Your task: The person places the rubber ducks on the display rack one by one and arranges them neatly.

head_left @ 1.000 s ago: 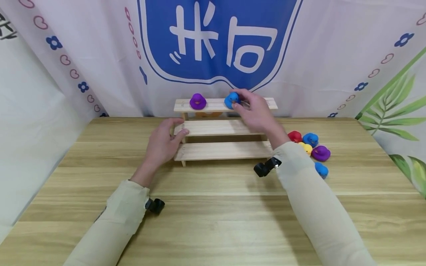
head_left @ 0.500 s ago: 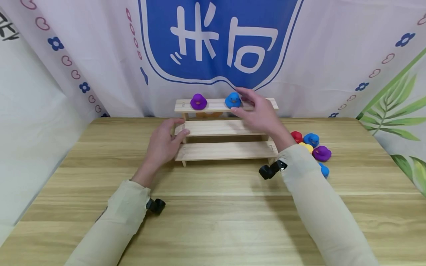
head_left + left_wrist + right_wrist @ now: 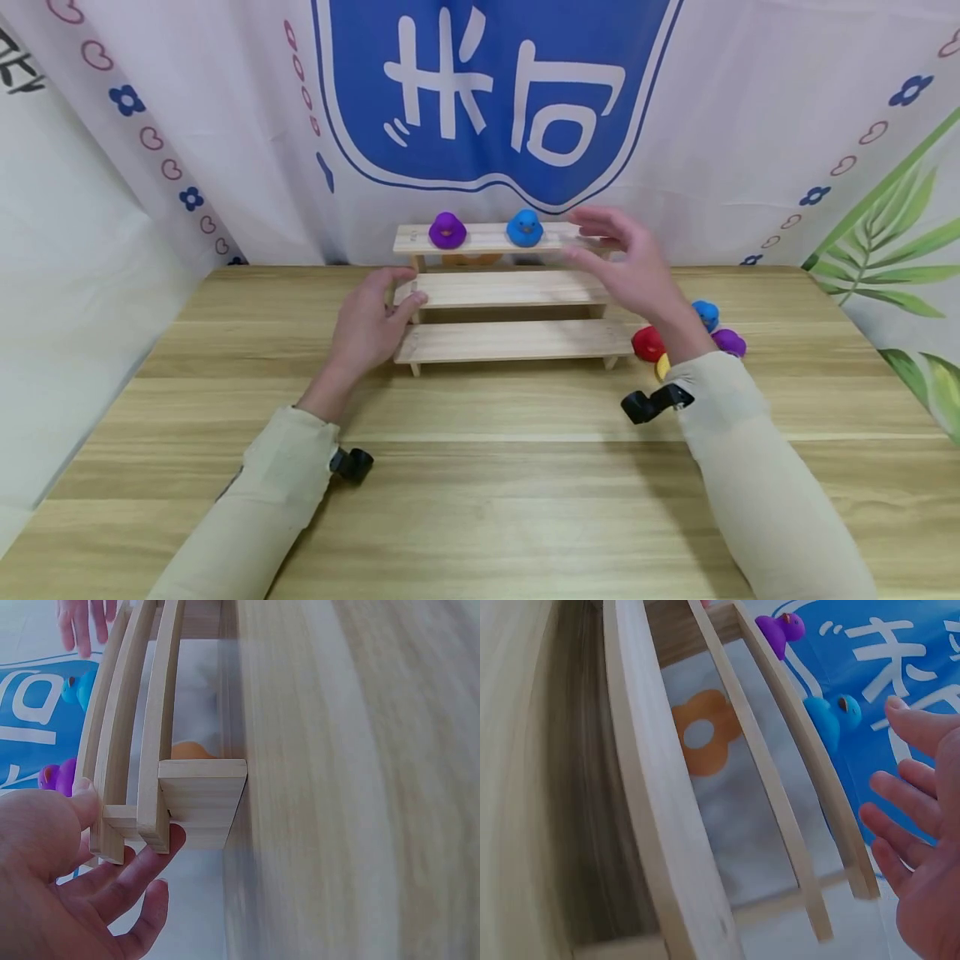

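Note:
A three-tier wooden shelf (image 3: 510,340) stands on the table. On its top tier sit a purple rubber duck (image 3: 447,231) and, to the right of it, a blue rubber duck (image 3: 525,228). My left hand (image 3: 369,321) holds the shelf's left end; in the left wrist view its thumb presses one side of the boards and its fingers lie on the other. Nothing is in my right hand (image 3: 633,262), which hovers by the right end of the top tier, fingers spread. The right wrist view shows it apart from the blue duck (image 3: 826,724).
Right of the shelf, more ducks lie on the table (image 3: 480,500): red (image 3: 647,342), yellow (image 3: 662,367), blue (image 3: 706,314) and purple (image 3: 729,342), partly covered by my right forearm. A printed cloth (image 3: 360,208) hangs close behind the shelf.
My right hand has let go of the blue duck on the top tier and moved right. A red and a yellow duck now show left of my right wrist. My left hand stays put.

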{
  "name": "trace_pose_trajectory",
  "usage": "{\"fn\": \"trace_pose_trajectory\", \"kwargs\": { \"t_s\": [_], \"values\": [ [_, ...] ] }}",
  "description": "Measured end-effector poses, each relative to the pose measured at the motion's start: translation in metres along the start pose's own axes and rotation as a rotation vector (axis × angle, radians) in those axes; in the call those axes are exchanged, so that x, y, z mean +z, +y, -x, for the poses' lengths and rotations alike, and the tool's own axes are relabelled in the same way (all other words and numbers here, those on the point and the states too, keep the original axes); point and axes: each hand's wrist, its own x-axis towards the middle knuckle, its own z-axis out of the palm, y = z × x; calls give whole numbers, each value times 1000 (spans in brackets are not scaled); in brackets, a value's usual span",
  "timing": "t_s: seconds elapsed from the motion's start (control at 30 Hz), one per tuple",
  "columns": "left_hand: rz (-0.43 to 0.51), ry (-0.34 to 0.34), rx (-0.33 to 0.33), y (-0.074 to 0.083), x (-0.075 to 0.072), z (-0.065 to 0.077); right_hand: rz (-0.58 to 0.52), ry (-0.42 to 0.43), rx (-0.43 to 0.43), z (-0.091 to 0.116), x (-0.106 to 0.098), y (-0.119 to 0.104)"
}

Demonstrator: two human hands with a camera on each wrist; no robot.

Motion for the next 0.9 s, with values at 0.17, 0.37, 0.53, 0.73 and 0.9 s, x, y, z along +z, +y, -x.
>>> {"fn": "trace_pose_trajectory", "kwargs": {
  "t_s": [0.17,0.37,0.53,0.73,0.9],
  "values": [
    [1,3,8,-1,1,1,4,65,2,15,-17,11],
    [3,8,16,0,1,2,57,128,61,33,-40,29],
    [-1,9,16,0,0,2,105,190,102,43,-55,45],
    [-7,2,8,-1,1,1,162,205,184,54,-74,67],
    [-7,0,-6,0,1,1,210,172,253,63,-87,82]
  ]
}}
